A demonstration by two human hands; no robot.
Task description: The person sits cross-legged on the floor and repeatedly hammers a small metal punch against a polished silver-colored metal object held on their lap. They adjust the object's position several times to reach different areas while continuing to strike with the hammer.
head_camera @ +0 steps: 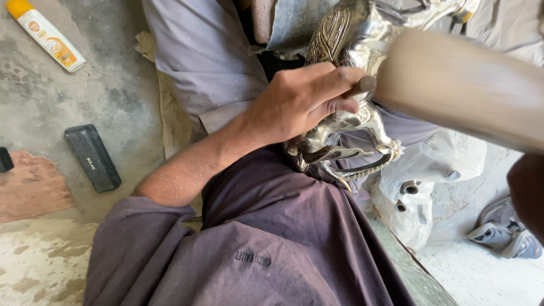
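Note:
My left hand [300, 102] reaches across my lap, fingers closed around a short dark rod [365, 85]. The rod's end sticks out past my fingers and rests against a shiny, ornate silver metal piece [348, 39]. The lower curved parts of this metal piece [362, 161] lie on my dark purple garment [272, 226]. A broad, blurred wooden object [464, 85] crosses the upper right, just beside the rod's end. A dark shape [527, 192] at the right edge could be my right arm. My right hand itself is not visible.
On the concrete floor at left lie a white and orange bottle [45, 35] and a black rectangular block [92, 157]. A white plastic bag [419, 187] holding small metal tubes sits right of my lap. A grey shoe [501, 235] is at lower right.

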